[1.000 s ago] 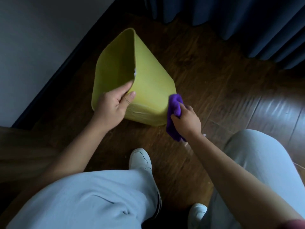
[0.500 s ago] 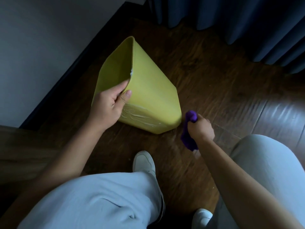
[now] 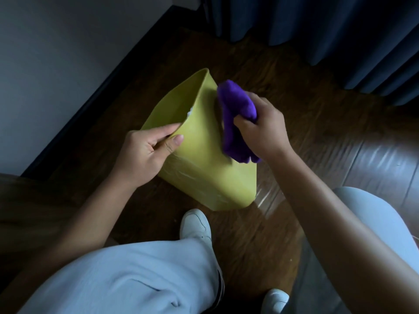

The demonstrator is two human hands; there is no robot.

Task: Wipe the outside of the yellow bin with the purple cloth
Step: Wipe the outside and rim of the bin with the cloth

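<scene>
Now the purple cloth [image 3: 237,114] is up on the yellow bin [image 3: 204,159], near its rim.

Half a second ago the right hand [image 3: 260,130] held the cloth low beside the bin's base; it has swung up onto the side wall, so a fresh wipe looks underway. Its grip is closed around the bunched cloth. The left hand [image 3: 145,152] pinches the rim, tilting the bin on the wooden floor [image 3: 317,143].

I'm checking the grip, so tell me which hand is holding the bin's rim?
The left hand, pinching the yellow bin at its rim; the right hand holds the purple cloth instead.
</scene>
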